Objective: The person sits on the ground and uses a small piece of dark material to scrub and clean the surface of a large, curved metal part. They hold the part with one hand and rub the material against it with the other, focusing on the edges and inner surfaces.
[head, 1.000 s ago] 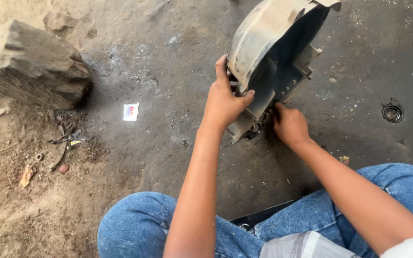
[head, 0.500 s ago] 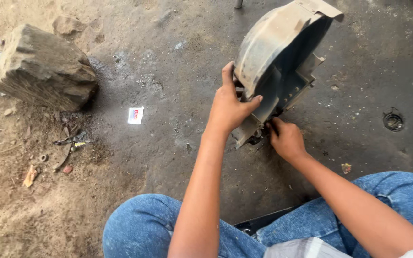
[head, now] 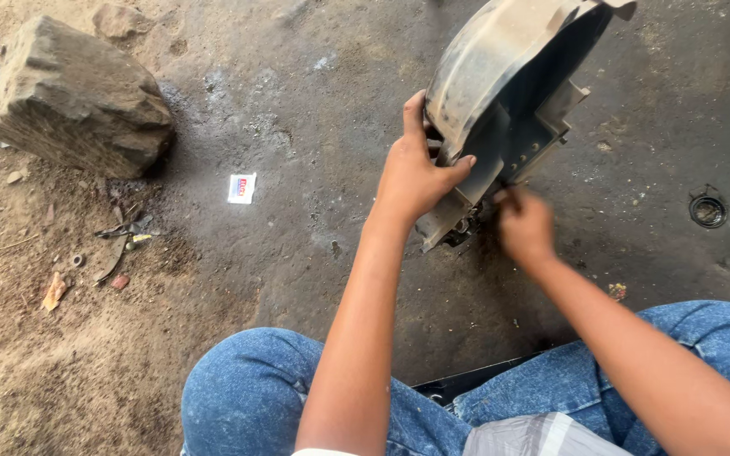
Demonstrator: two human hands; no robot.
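A curved grey mudguard part (head: 500, 76) stands tilted on the dark oily ground, with its lower end near my knees. My left hand (head: 416, 173) grips its lower left edge, thumb across the inner face. My right hand (head: 524, 228) is closed at the bottom of the part, right beside a bracket with small holes (head: 525, 148). Whether it holds a small tool or fastener I cannot tell. My arms reach forward over my blue-jeaned knees (head: 255, 388).
A large rough stone (head: 73, 97) lies at the upper left on sandy dirt. A small white wrapper (head: 242, 187) lies on the ground left of my hand. Scraps and twigs (head: 120, 241) litter the dirt. A round ring-shaped object (head: 708, 211) sits at the right.
The view has drifted slightly. My right hand has shifted a little at the base of the part. My left hand keeps the same grip.
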